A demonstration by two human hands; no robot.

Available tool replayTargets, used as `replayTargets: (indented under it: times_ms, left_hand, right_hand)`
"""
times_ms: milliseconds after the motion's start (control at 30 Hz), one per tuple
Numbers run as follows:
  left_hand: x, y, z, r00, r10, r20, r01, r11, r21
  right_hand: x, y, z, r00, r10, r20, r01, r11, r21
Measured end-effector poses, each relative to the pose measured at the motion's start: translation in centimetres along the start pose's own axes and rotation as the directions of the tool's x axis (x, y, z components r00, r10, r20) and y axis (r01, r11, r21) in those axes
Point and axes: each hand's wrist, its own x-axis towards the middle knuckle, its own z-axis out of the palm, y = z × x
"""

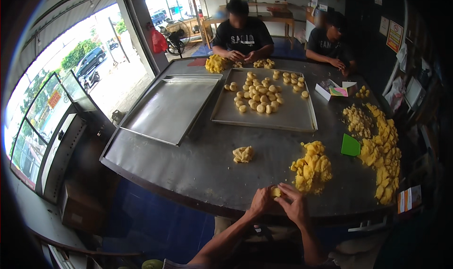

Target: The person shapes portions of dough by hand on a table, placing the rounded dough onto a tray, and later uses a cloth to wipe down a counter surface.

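At the near edge of the metal table, my left hand [261, 202] and my right hand [294, 205] are closed together around a small piece of yellow dough [275, 192]. The fingertips of both press on it from either side. Just beyond my right hand lies a crumbly yellow mound of dough [312, 169]. A smaller, paler lump of dough [243, 154] sits by itself ahead of my left hand. Farther off, a metal tray [292, 121] bears many round dough balls [258, 95], most of them heaped in its middle.
An upturned or bare metal tray [163, 109] lies at the left. On the right are a green scraper [350, 145], a long yellow dough heap [384, 151], pale dough pieces [357, 121] and an open box [332, 89]. Two people [243, 35] work along the far side.
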Motion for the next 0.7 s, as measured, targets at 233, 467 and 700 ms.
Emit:
replayTargets:
  times_ms: [233,467,700]
  left_hand:
    - [-1.1,4.5,-1.9,0.993,-0.102,0.064,0.104,0.994,-0.027]
    - [-1.2,3.3,-2.3,0.972,0.086,0.219,-0.003,0.935,-0.354]
    - [-0.7,3.2,-1.1,0.992,0.091,0.089,-0.059,0.950,-0.307]
  right_hand:
    - [-1.0,-1.9,1.0,0.990,-0.135,0.039,0.139,0.909,-0.392]
    - [1.5,4.1,-1.4,0.947,0.215,0.241,-0.238,0.969,0.072]
    - [-0.5,4.3,-3.5,0.993,0.005,-0.118,-0.052,0.916,-0.397]
